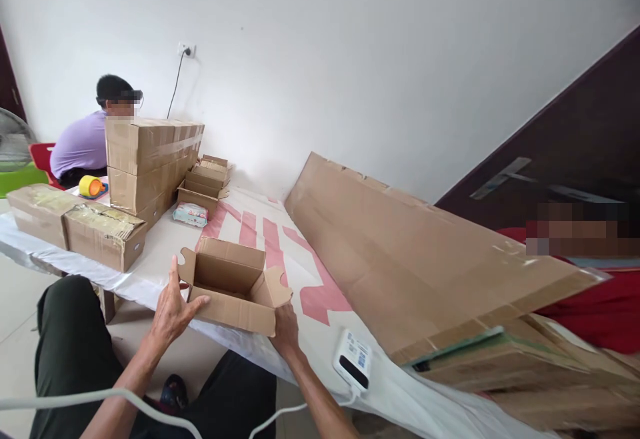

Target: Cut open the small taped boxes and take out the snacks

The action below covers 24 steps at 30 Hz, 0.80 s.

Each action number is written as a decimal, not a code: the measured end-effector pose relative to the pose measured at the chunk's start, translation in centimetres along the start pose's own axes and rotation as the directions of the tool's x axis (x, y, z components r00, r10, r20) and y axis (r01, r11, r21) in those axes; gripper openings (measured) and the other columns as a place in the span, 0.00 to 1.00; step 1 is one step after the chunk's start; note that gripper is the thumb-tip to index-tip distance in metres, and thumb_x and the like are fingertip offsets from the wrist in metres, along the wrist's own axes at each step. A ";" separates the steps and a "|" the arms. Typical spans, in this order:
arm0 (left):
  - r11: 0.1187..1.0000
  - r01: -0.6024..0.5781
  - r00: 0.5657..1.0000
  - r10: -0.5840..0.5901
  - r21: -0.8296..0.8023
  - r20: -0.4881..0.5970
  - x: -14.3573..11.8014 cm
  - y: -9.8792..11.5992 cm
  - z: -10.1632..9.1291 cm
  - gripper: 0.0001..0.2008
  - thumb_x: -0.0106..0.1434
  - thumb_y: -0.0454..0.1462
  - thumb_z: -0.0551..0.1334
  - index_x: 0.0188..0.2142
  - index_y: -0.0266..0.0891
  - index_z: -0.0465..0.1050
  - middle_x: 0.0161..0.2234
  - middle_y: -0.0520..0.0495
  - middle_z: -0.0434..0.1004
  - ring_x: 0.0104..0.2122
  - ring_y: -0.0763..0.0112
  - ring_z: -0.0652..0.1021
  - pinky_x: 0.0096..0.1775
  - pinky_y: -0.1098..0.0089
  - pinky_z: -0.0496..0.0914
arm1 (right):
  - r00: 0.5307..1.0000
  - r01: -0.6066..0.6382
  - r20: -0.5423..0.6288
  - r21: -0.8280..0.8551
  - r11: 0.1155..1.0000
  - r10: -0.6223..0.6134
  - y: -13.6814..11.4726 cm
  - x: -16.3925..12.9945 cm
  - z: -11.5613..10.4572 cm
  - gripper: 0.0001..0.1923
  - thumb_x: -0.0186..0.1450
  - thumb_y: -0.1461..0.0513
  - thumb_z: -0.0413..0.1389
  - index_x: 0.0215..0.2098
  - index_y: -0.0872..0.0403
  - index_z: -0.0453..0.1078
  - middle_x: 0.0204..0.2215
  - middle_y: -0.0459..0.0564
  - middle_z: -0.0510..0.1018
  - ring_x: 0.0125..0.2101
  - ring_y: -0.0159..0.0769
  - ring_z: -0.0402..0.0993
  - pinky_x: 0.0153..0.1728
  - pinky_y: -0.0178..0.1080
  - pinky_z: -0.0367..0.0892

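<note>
A small brown cardboard box [231, 307] with its top open rests at the near edge of the table, its end flaps standing out. My left hand [174, 312] grips the box's left end, thumb along the front wall and a finger up by the notched flap. At the right end, my right hand [287, 330] holds the box from the side and below; its fingers are partly hidden behind the cardboard. Inside, the box shows bare brown walls.
Taped cardboard boxes [150, 165] are stacked at left, with a long taped box [100, 229] before them. Open boxes [203, 182] and a wipes pack [191, 215] lie behind. A large cardboard sheet [425, 259] and a corded white device [353, 361] are at right. A person [80, 139] sits at far left.
</note>
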<state>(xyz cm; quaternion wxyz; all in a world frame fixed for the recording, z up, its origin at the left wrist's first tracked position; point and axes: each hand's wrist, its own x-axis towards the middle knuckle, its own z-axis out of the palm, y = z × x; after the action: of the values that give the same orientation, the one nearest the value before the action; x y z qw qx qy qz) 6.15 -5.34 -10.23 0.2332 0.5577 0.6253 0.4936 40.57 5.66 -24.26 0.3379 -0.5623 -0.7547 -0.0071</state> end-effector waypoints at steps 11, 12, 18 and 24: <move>0.995 0.017 0.997 -0.009 -0.100 0.070 0.7 -1.4 0.4 0.33 0.67 0.60 0.62 0.62 0.42 0.74 0.61 0.34 0.81 0.59 0.41 0.81 0.50 0.51 0.80 | 0.991 0.057 0.118 0.059 0.997 -0.064 -5.2 0.8 -0.9 0.17 0.70 0.63 0.55 0.55 0.52 0.77 0.51 0.59 0.81 0.52 0.52 0.74 0.50 0.45 0.70; 0.996 0.012 0.996 -0.004 -0.088 0.087 1.2 -1.5 0.3 0.33 0.67 0.60 0.62 0.61 0.42 0.74 0.61 0.34 0.81 0.60 0.41 0.81 0.52 0.50 0.79 | 0.991 0.048 0.123 0.024 0.999 -0.051 -5.4 1.6 -0.9 0.17 0.70 0.63 0.56 0.55 0.51 0.77 0.52 0.59 0.81 0.52 0.51 0.74 0.50 0.45 0.69; 1.000 -0.004 0.999 0.005 -0.013 0.046 4.9 -2.1 1.8 0.35 0.69 0.59 0.60 0.65 0.39 0.72 0.62 0.34 0.81 0.61 0.45 0.80 0.62 0.49 0.73 | 0.990 -0.108 0.064 -0.254 0.961 0.128 -4.0 4.0 -0.4 0.15 0.67 0.65 0.59 0.52 0.53 0.76 0.50 0.60 0.81 0.50 0.51 0.74 0.48 0.44 0.66; 0.999 0.022 0.999 -0.023 0.036 0.038 7.2 -1.9 4.8 0.30 0.72 0.53 0.59 0.65 0.39 0.71 0.58 0.34 0.83 0.64 0.48 0.78 0.63 0.53 0.70 | 0.978 -0.196 0.020 -0.229 0.954 0.206 -1.9 2.5 -0.4 0.13 0.72 0.63 0.51 0.50 0.53 0.76 0.44 0.58 0.80 0.47 0.50 0.76 0.45 0.44 0.67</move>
<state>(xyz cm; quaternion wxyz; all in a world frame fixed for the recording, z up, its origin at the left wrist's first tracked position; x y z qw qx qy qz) 7.35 3.25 -11.99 0.2406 0.5640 0.6356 0.4691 38.78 6.96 -21.96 0.2545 -0.6707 -0.6951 -0.0462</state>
